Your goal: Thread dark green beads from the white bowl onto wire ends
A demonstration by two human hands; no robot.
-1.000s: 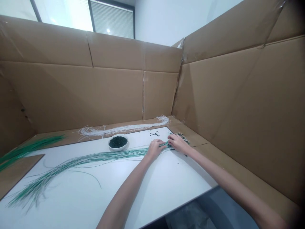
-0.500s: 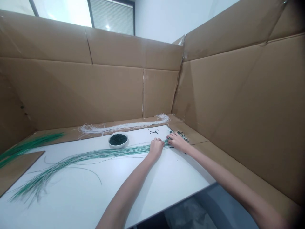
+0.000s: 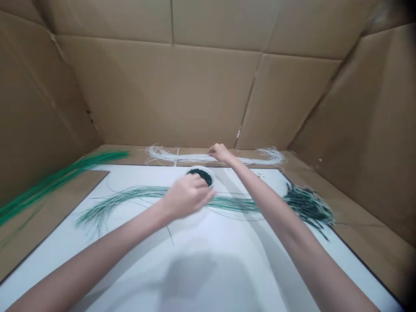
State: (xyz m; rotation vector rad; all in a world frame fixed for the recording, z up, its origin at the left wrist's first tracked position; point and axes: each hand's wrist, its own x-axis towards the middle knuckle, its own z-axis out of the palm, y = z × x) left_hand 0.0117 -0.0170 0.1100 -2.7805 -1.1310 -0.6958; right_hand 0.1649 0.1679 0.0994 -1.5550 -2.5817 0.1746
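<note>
My right hand (image 3: 220,152) is at the far edge of the table, with its fingertips pinched on the bundle of white strands (image 3: 191,157). Nearer to me, my left hand (image 3: 186,195) is blurred by motion, its fingers curled in; whatever they may hold is hidden. It hangs over the green strands (image 3: 237,203) and covers part of the white bowl (image 3: 212,181) of small dark green pieces (image 3: 203,175). At the right end of the green strands, a cluster of dark green tips (image 3: 308,203) fans out, partly behind my right forearm.
Cardboard walls (image 3: 156,95) enclose the white board (image 3: 208,260) on the far, left and right sides. A brighter green bundle (image 3: 65,177) lies at the left on cardboard. A few dark specks (image 3: 261,175) are scattered near the board's far edge.
Both hands have left the right part of the green strands. My right hand has gone to the white strands, my left hand leftward towards the bowl. The view has turned left and down.
</note>
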